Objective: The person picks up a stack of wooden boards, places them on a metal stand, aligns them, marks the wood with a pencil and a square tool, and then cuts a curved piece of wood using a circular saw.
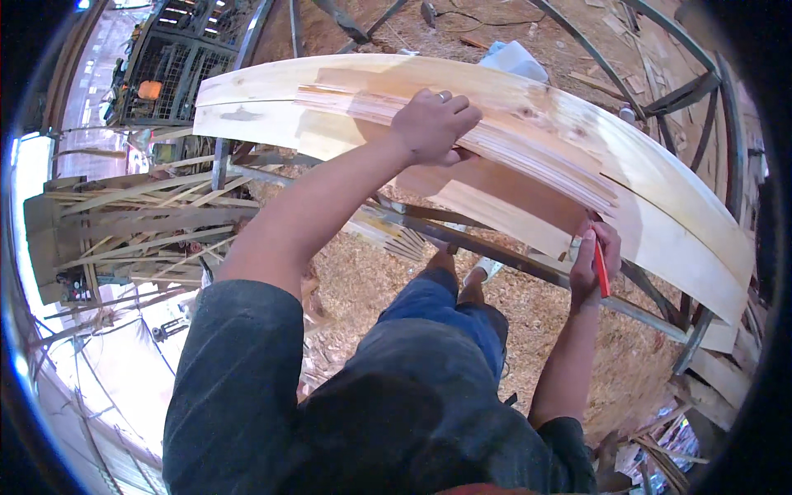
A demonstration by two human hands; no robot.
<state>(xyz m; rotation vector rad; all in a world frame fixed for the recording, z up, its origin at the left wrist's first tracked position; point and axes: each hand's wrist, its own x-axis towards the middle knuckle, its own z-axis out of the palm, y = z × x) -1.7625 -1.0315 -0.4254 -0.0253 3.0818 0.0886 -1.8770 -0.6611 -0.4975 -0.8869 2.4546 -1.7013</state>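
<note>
Long planks (pixel 693 198) lie side by side across a metal frame in front of me. On them rests a stack of thin wooden strips (pixel 511 147). My left hand (pixel 437 128), with a ring on one finger, is curled over the middle of that stack, thumb on the near side. A wider flat board (pixel 503 191) lies along the near side of the strips. My right hand (pixel 596 252) grips a red pencil (pixel 601 268) at the right end of the stack. The pencil's tip is hidden by the fingers.
Under the planks runs a metal frame (pixel 528 266), with shavings (pixel 371 305) over the floor. Scrap wood (pixel 148 223) is piled at the left, near a wire-mesh rack (pixel 177 74). A pale plastic container (pixel 516 62) stands beyond the planks.
</note>
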